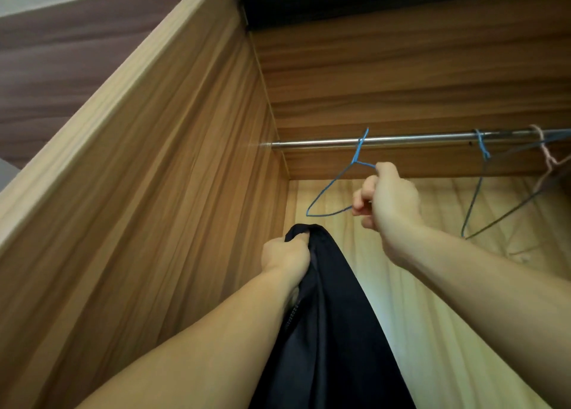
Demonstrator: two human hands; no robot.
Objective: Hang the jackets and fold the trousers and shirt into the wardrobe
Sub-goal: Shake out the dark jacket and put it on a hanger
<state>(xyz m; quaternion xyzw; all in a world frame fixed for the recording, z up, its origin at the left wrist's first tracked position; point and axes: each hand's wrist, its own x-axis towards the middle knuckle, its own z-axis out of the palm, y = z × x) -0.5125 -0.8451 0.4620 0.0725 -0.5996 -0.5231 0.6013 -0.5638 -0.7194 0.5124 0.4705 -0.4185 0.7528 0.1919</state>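
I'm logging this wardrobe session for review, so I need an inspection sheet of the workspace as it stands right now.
Surface: no table or shelf seen; wooden wardrobe side panel and pale back wall only.
Job's things: dark navy jacket bunched and hanging below the left hand; blue wire hanger hooked on the steel rail.
Clutter: two more bare wire hangers, one dark with a blue hook, one pinkish, further right on the rail.
Grips: left hand closed on the jacket's top; right hand closed on the blue hanger.
Cables: nothing seen.
Surroundings: purplish-brown wall panel outside the wardrobe.
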